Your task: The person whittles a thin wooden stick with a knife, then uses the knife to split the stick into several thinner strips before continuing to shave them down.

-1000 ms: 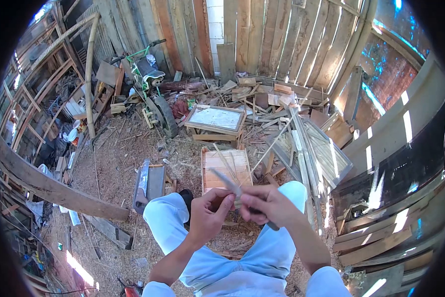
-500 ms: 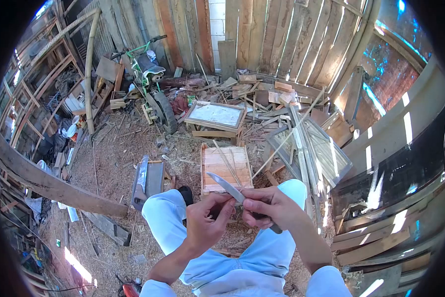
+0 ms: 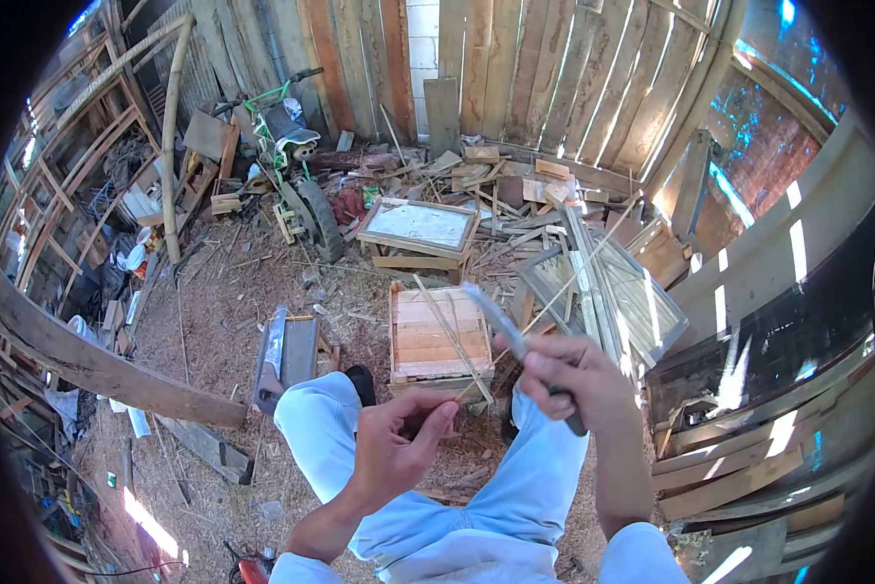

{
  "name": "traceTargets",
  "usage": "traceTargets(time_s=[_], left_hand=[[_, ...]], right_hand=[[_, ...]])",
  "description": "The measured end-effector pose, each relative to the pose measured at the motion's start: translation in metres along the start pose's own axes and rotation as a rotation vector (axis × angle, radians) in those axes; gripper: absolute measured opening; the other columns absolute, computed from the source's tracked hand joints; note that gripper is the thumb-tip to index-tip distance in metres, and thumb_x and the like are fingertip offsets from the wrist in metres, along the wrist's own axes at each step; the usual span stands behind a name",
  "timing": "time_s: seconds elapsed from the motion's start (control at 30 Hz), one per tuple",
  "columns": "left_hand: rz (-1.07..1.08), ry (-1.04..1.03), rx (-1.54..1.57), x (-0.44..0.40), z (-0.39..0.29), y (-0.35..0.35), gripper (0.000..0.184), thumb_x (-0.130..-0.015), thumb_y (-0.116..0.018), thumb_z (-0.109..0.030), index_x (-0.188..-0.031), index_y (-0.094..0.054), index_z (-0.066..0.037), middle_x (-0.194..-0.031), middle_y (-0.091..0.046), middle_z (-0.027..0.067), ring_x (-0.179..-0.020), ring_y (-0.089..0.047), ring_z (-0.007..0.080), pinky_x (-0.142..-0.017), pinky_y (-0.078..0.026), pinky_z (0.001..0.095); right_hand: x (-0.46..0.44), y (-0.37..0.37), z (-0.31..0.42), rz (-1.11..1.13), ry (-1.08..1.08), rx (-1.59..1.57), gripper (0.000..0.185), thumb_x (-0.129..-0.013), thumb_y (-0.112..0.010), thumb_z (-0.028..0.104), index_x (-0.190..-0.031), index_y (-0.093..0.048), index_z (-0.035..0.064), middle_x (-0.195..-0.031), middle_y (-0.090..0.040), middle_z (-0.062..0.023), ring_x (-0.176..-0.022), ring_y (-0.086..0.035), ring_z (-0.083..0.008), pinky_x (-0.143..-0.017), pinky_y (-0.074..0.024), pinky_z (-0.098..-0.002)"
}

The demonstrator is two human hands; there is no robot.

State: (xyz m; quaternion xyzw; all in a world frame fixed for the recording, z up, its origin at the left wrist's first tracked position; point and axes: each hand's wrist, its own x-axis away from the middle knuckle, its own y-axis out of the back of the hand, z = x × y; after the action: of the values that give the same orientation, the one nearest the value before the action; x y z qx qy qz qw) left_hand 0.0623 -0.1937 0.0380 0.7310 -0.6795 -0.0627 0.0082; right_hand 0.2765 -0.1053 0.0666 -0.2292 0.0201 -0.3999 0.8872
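My left hand [image 3: 403, 443] pinches the near end of a thin wooden strip [image 3: 472, 384] between thumb and fingertips. The strip seems to run away to the upper right, passing behind the knife. In my right hand [image 3: 583, 382] is a knife [image 3: 501, 319], gripped by its dark handle, its blade pointing up and to the left, apart from my left hand. Below and beyond both hands stands a wooden box [image 3: 437, 336] with a slatted top, where two thin sticks [image 3: 447, 326] lie crosswise.
A hand saw [image 3: 278, 346] lies on a dark-topped small stand [image 3: 302, 348] to the left. Farther off are a framed panel [image 3: 420, 226], a small motorbike [image 3: 306, 195] and piled wood scraps [image 3: 496, 185]. Long boards [image 3: 583, 282] lean at right; a beam [image 3: 116, 360] crosses the left.
My right hand with the knife has moved up and right, away from my left hand. The blade now points more steeply upward. My left hand has barely shifted.
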Motion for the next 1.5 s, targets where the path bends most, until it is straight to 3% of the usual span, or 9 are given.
traceTargets(time_s=[0.1,0.53,0.63,0.73,0.8,1.0,1.3,1.5], left_hand=[[-0.002,-0.022,-0.052,0.004,0.006,0.004,0.01,-0.089,-0.061,-0.005,-0.094,-0.065,0.003,-0.069,-0.064,0.0047,-0.058,-0.056,0.0051,-0.051,-0.042,0.018],[0.061,-0.024,-0.069,0.002,0.032,0.059,0.008,-0.089,-0.059,-0.002,-0.092,-0.064,0.004,-0.069,-0.063,0.0024,-0.06,-0.055,0.0053,-0.053,-0.042,0.0203],[0.089,0.074,0.052,-0.007,0.027,0.056,0.009,-0.09,-0.058,-0.002,-0.093,-0.063,0.005,-0.071,-0.061,0.0022,-0.062,-0.053,0.0062,-0.056,-0.042,0.0207],[0.129,0.033,0.063,-0.02,0.02,0.04,0.01,-0.091,-0.057,-0.003,-0.094,-0.063,0.005,-0.07,-0.059,0.0016,-0.063,-0.053,0.0066,-0.058,-0.043,0.0208],[0.142,0.052,0.063,-0.027,0.016,0.028,0.011,-0.092,-0.057,-0.004,-0.095,-0.063,0.005,-0.07,-0.06,0.0019,-0.064,-0.054,0.0067,-0.058,-0.043,0.021],[0.14,-0.035,0.029,-0.034,0.011,0.013,0.011,-0.092,-0.057,-0.005,-0.095,-0.063,0.004,-0.068,-0.06,0.002,-0.063,-0.054,0.0057,-0.055,-0.042,0.0205],[0.15,-0.014,-0.031,-0.017,0.022,0.036,0.01,-0.092,-0.057,-0.005,-0.095,-0.064,0.003,-0.068,-0.06,0.0011,-0.061,-0.052,0.0051,-0.053,-0.04,0.0202],[0.118,0.051,0.068,-0.02,0.021,0.036,0.012,-0.093,-0.056,-0.006,-0.097,-0.063,0.002,-0.068,-0.059,0.0007,-0.061,-0.052,0.0049,-0.052,-0.039,0.0201]], right_hand=[[0.001,0.012,0.006,-0.059,0.039,0.006,0.036,-0.096,-0.052,0.016,-0.127,-0.051,-0.0011,-0.068,-0.051,-0.003,-0.046,-0.035,-0.0022,-0.039,-0.025,-0.0162],[0.01,0.04,0.03,-0.32,0.204,-0.069,0.039,-0.094,-0.055,0.015,-0.13,-0.049,0.0017,-0.067,-0.052,-0.002,-0.045,-0.036,-0.002,-0.038,-0.026,-0.0151],[0.005,0.03,0.023,-0.3,0.199,-0.039,0.039,-0.095,-0.053,0.016,-0.131,-0.048,0.0012,-0.066,-0.053,-0.0033,-0.044,-0.036,-0.0027,-0.037,-0.0258,-0.0165],[-0.005,0.011,0.008,-0.293,0.134,0.042,0.038,-0.096,-0.051,0.016,-0.131,-0.048,0.0009,-0.07,-0.058,-0.0072,-0.044,-0.037,-0.0037,-0.037,-0.0268,-0.0183],[-0.013,0.001,-0.004,-0.093,0.028,0.055,0.04,-0.096,-0.052,0.017,-0.133,-0.047,0.004,-0.077,-0.062,-0.0088,-0.049,-0.039,-0.0043,-0.041,-0.0294,-0.0177],[-0.02,-0.012,-0.024,0.108,-0.109,0.077,0.034,-0.098,-0.048,0.014,-0.13,-0.05,0.0027,-0.077,-0.062,-0.0066,-0.05,-0.037,-0.0037,-0.043,-0.0286,-0.0178],[-0.004,0.019,0.012,-0.148,0.071,-0.037,0.037,-0.095,-0.052,0.015,-0.13,-0.049,0.0007,-0.07,-0.053,-0.0022,-0.047,-0.037,-0.0026,-0.039,-0.0271,-0.0162],[-0.006,0.019,0.004,-0.084,0.086,-0.017,0.042,-0.097,-0.05,0.017,-0.137,-0.043,0.0053,-0.071,-0.056,-0.0041,-0.046,-0.036,-0.0034,-0.039,-0.0288,-0.0171]])
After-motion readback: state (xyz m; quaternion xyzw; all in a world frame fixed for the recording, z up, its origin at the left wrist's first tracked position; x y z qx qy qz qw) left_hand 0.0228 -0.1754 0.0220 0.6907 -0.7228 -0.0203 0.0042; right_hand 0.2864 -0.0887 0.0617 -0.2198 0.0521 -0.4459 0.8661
